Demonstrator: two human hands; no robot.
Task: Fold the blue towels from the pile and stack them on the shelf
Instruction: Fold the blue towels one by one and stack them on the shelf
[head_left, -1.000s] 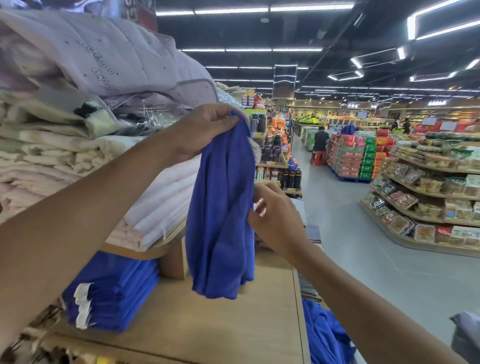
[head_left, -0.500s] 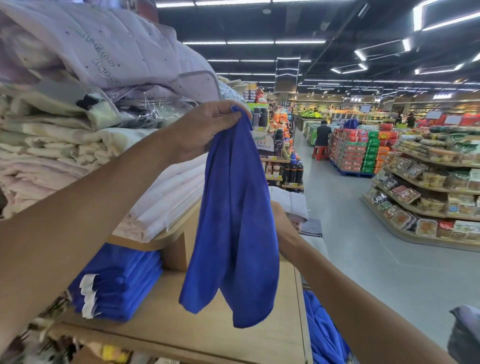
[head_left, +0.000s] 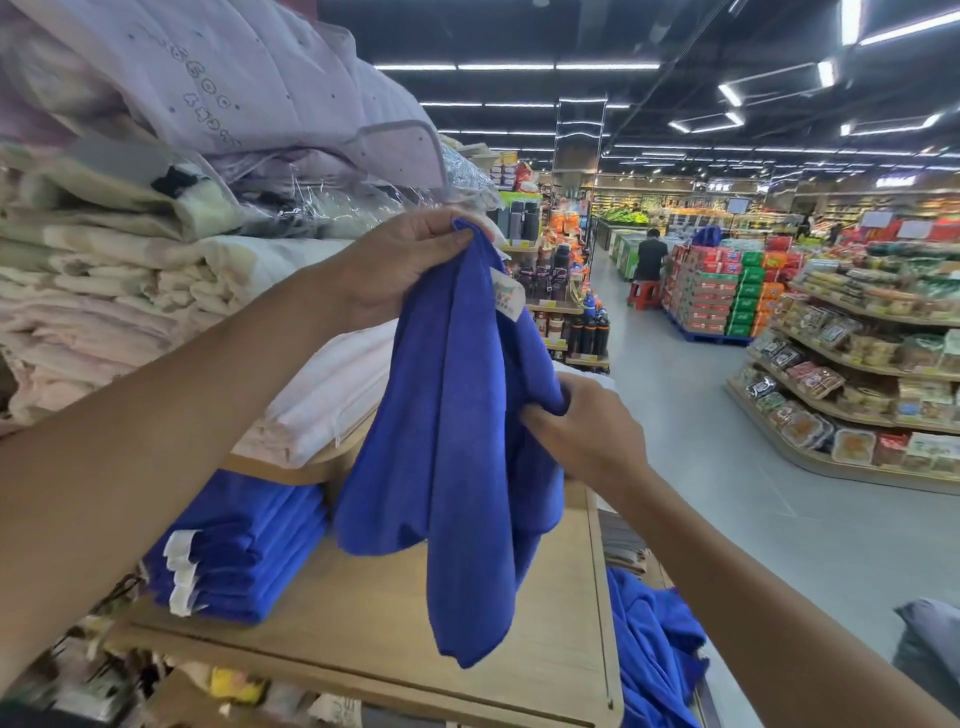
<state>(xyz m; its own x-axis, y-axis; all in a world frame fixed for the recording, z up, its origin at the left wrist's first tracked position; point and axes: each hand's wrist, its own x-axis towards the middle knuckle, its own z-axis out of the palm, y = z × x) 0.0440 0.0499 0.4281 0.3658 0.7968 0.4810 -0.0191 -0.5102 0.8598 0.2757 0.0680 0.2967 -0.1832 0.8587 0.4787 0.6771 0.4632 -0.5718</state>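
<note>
Above the wooden shelf (head_left: 363, 639), blue microfibre towel (head_left: 452, 467) hangs vertically, top pinched by left hand (head_left: 400, 265). The right hand (head_left: 582, 431) grips midway.

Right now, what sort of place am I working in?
Most likely a large supermarket: tiered shelves of packaged food stand on the right, coloured cartons are stacked further back, and folded bedding is piled above the wooden shelf holding the folded blue towels.
</note>
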